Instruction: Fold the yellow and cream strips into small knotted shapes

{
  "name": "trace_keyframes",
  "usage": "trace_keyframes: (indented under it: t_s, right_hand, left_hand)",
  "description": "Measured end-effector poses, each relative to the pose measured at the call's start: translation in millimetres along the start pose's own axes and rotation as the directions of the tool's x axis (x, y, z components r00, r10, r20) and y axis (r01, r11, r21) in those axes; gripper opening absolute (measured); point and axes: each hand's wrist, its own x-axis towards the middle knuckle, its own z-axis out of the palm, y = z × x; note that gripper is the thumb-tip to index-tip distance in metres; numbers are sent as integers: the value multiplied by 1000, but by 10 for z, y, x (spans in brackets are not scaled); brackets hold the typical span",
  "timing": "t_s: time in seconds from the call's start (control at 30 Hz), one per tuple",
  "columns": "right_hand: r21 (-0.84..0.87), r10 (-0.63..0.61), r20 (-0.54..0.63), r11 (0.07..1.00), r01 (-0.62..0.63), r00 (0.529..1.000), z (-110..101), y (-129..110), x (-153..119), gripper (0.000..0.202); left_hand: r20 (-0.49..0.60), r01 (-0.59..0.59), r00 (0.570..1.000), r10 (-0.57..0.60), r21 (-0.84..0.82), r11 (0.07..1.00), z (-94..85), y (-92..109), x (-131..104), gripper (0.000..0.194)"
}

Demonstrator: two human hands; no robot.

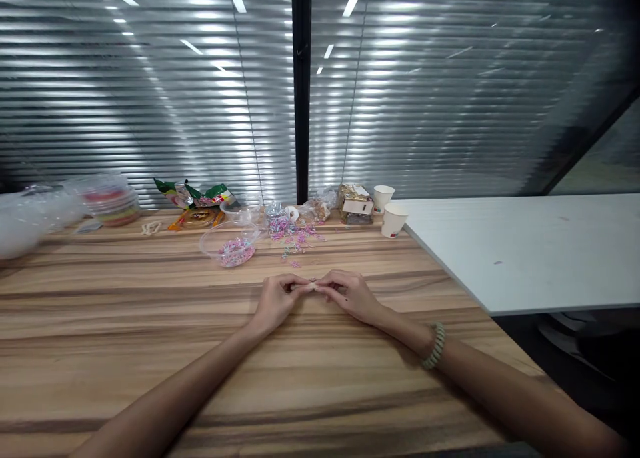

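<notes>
Over the middle of the wooden table, my left hand [280, 299] and my right hand [351, 294] meet fingertip to fingertip. Both are pinched on one tiny pale piece [313, 286], too small to identify. A green braided band [434, 346] circles my right wrist. Beyond my left hand, a clear round bowl [230, 243] contains many small pink, white and blue pieces. More small coloured pieces [296, 240] lie scattered on the table beside it, in front of a clear container on its side.
Two paper cups [395, 220] and a gold-and-white box [356, 205] stand at the back. Green snack packets [200, 197], stacked clear tubs [111, 201] and plastic bags are at the back left. A white table [530, 251] adjoins the wooden table [125, 325] on the right.
</notes>
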Motion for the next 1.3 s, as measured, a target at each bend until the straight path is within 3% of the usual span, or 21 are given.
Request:
trace_keyframes:
  t_s: [0.4, 0.67, 0.9, 1.07, 1.3]
  right_hand:
    - [-90, -104, 12, 990, 105, 995, 22, 10, -32, 20]
    - [-91, -116, 37, 989, 119, 993, 43, 36, -54, 20]
    - [-60, 22, 50, 998, -19, 999, -4, 10, 7, 23]
    - [23, 87, 110, 996, -90, 990, -4, 34, 15, 24]
    - [132, 209, 35, 968, -212, 977, 26, 105, 10, 25]
  left_hand:
    - [-49, 23, 999, -22, 7, 1000, 0, 17, -12, 22]
    - [-3, 58, 998, -59, -86, 995, -4, -4, 0, 22]
    - [-53, 69, 996, -72, -40, 997, -11, -8, 15, 23]
    - [-30, 47, 998, -49, -56, 997, 6, -37, 18, 27]
    - [-86, 19, 996, -30, -121, 992, 25, -74, 26, 32]
